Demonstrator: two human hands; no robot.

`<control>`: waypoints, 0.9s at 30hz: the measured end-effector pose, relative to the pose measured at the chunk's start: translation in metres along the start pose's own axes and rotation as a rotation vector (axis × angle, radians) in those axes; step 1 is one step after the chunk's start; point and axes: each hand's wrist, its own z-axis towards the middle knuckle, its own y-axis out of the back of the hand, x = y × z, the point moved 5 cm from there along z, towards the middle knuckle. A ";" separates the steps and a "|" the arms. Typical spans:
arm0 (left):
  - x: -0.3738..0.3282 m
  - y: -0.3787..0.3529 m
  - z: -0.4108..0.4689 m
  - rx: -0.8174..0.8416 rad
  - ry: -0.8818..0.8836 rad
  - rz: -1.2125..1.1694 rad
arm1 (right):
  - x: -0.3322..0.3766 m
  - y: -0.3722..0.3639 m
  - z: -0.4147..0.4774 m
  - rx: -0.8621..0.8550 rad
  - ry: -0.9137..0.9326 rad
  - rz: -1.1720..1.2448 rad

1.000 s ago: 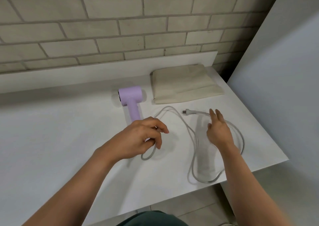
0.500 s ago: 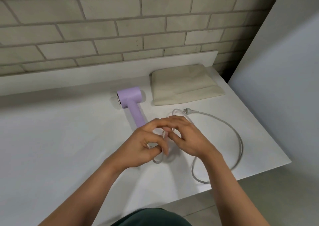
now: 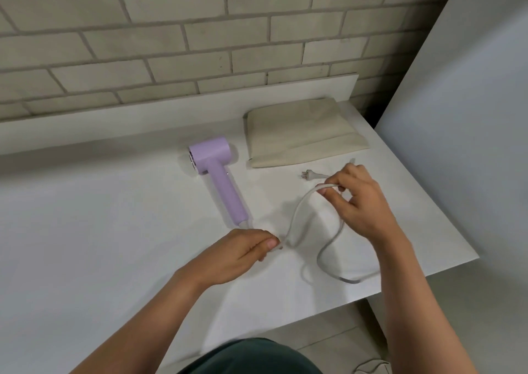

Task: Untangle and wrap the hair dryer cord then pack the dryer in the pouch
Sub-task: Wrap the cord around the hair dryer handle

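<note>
Both forearms are bare (no sleeves showing), above a dark green garment point(image 3: 251, 356) at the waist.

The hair dryer point(image 3: 213, 170) is light purple. Its cord point(image 3: 297, 216) is pale grey, and so is the plug point(image 3: 313, 175). The pouch point(image 3: 303, 133) is plain cream. The table point(image 3: 100, 230) is white. The wall point(image 3: 200, 36) has pale grey-beige bricks with darker lines between them.
</note>
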 end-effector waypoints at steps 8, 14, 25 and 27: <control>-0.003 -0.016 0.010 0.029 -0.033 0.131 | -0.076 -0.018 -0.039 0.447 -0.379 -0.407; 0.001 -0.020 0.011 -0.122 0.001 0.070 | 0.006 -0.051 -0.043 0.552 0.014 -0.195; 0.040 0.036 -0.002 -0.352 0.009 -0.040 | 0.022 -0.054 -0.023 0.590 -0.037 -0.083; 0.061 0.061 0.005 -0.379 0.024 0.203 | 0.025 -0.048 -0.019 0.612 -0.091 0.008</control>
